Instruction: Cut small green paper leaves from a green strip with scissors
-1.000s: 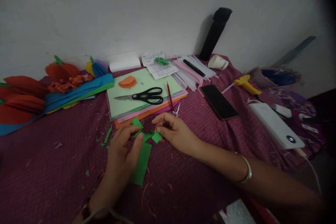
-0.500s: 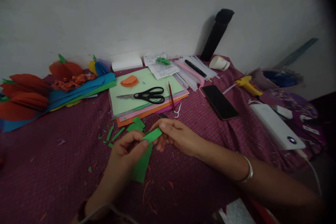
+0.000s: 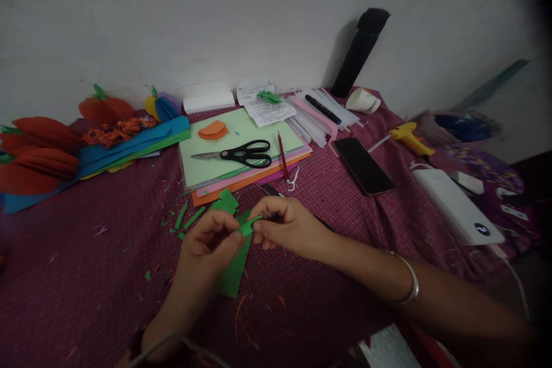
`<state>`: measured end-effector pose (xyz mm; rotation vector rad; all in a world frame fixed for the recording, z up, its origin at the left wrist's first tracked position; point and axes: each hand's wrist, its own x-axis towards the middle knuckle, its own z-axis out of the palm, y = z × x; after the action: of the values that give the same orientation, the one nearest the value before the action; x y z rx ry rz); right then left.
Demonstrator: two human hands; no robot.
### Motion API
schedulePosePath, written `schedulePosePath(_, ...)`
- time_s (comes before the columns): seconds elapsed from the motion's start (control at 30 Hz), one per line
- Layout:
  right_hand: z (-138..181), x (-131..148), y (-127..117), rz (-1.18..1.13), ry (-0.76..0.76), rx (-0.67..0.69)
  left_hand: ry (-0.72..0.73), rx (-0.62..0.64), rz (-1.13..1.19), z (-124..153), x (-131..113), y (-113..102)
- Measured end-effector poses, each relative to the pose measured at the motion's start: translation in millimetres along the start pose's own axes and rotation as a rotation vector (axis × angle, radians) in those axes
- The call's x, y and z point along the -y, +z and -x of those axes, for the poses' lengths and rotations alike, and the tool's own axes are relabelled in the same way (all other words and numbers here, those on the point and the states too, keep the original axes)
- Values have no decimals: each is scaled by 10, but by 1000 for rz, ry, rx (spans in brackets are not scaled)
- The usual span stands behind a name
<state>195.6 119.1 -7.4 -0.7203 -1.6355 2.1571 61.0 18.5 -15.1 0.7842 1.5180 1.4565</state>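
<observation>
A small strip of green paper [image 3: 247, 228] is pinched between both hands over the table. My left hand [image 3: 212, 244] grips its left end with thumb and fingers. At the other end, my right hand [image 3: 282, 221] squeezes it, and the strip looks folded or curled there. Beneath the hands lies a larger green paper sheet [image 3: 235, 276], partly covered by them. Green paper pieces [image 3: 226, 200] and thin green scraps [image 3: 181, 216] are scattered just beyond my left hand. Black-handled scissors [image 3: 245, 154] rest on a stack of coloured paper [image 3: 202, 172].
A red pencil [image 3: 282, 155] and orange paper cutouts [image 3: 213, 130] lie on the stack. Orange paper pumpkins [image 3: 38, 155] stand at left. On the right are a phone [image 3: 363, 167], a yellow glue gun [image 3: 407, 137], a white power bank [image 3: 457, 207] and a black cylinder [image 3: 360, 52] against the wall.
The green strip, flat and stretched between my hands before, is now folded or curled at its right end. My right thumb has shifted down and left, bringing the fingertips closer together.
</observation>
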Motion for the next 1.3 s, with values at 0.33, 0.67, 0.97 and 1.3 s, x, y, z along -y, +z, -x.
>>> schedulePosePath(0.33,0,-32,21,-259,-71,17,3,22,290,15,-91,58)
schedulePosePath(0.67,18,-76,43,-338,-66,29,45,157,375,40,-100,44)
schedulePosePath(0.97,44,-28,56,-228,-61,33,40,78,240,39,-84,67)
schedulePosePath(1.3,41,-13,32,-158,-80,77,20,-6,197,45,-77,104)
